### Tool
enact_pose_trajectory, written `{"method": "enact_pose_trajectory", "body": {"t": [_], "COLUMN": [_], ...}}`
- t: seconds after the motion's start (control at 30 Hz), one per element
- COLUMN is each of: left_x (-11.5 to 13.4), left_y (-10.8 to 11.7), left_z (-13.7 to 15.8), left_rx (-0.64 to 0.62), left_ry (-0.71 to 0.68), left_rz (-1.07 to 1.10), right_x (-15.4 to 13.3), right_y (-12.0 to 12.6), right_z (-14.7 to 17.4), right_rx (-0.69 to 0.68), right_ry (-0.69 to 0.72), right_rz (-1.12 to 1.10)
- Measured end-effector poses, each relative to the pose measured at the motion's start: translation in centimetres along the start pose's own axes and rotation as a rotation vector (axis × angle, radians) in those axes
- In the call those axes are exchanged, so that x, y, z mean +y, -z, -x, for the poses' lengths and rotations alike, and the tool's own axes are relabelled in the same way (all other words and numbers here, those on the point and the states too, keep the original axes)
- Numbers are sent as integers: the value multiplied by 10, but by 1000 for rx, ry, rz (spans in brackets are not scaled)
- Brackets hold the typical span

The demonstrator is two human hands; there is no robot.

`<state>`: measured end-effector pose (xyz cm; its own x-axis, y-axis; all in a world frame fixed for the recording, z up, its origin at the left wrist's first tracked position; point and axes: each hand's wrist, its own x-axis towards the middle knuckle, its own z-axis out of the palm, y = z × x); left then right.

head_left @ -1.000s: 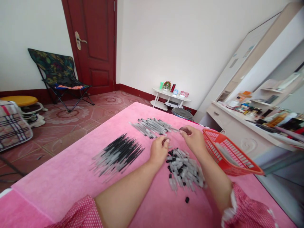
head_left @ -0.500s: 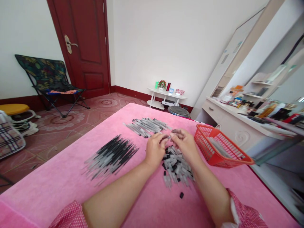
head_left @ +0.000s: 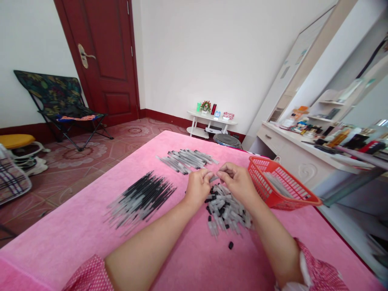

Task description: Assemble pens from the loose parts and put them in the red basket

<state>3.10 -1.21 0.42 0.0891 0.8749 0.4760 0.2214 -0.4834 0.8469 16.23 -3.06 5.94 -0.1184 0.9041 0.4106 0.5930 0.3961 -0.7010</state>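
Observation:
My left hand [head_left: 197,186] and my right hand [head_left: 238,182] meet above the table, fingers pinched. Between their fingertips is a small greyish see-through pen cap [head_left: 214,178], partly covered by the fingers. Just below lies a heap of clear pen caps [head_left: 228,210] mixed with small black pieces. One black piece [head_left: 230,245] sits apart, nearer to me. Left of my hands, a fan of thin pen refills [head_left: 145,198] with dark and pale parts is spread out. Beyond my hands, a row of clear pens [head_left: 188,160] lies side by side.
A red plastic basket [head_left: 283,188] holding pale, clear sticks stands right of my right hand. Everything rests on a pink cloth-covered table [head_left: 188,258]. A dressing table [head_left: 281,139] with bottles is at the right. A folding chair [head_left: 57,97] stands by the door.
My fingertips have drawn slightly apart, and more of the pen cap between them shows. The view has shifted a little. The piles look the same.

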Motion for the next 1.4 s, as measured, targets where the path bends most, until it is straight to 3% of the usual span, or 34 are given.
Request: {"method": "enact_pose_trajectory", "body": {"t": [0.1, 0.27, 0.37, 0.47, 0.53, 0.6, 0.63, 0.7, 0.77, 0.9, 1.0, 1.1, 1.17, 1.3, 1.4], "left_x": [0, 10, 10, 4, -2, -7, -8, -10, -11, -15, -15, -8, -1, 10, 10], "left_y": [1, 7, 7, 6, 8, 11, 13, 18, 21, 23, 22, 18, 15, 10, 8], "left_z": [-2, 4, 5, 1, -3, -10, -13, -19, -24, -27, -26, -23, -20, -13, -8], "left_rx": [-15, -113, -171, -233, -256, -199, -147, -35, 39, 137, 176, 91, 18, -72, -107], "left_ry": [39, -177, -184, -54, 123, 327, 412, 528, 604, 701, 711, 643, 580, 458, 397], "left_rz": [33, -69, -79, 77, 268, 534, 686, 982, 1187, 1372, 1412, 1410, 1383, 1194, 975], "right_x": [-3, -1, -4, -9, -11, -9, -6, 4, 17, 31, 23, 9, 3, -3, -10], "right_y": [4, 2, 4, 22, 42, 62, 68, 72, 66, 47, 38, 21, 3, -19, -7], "right_z": [0, 0, -1, -2, -4, -4, -4, -3, -1, 2, 3, 4, 6, 6, -2], "right_rx": [-25, 29, -23, -1, 140, 292, 291, 154, -71, -368, -344, -258, -281, -220, -32], "right_ry": [31, -51, -50, 5, 41, 14, -17, -100, -174, -214, -152, -68, -37, -50, -125], "right_rz": [30, 3, -26, -17, -22, -48, -52, 1, 122, 338, 359, 277, 170, 39, -66]}}
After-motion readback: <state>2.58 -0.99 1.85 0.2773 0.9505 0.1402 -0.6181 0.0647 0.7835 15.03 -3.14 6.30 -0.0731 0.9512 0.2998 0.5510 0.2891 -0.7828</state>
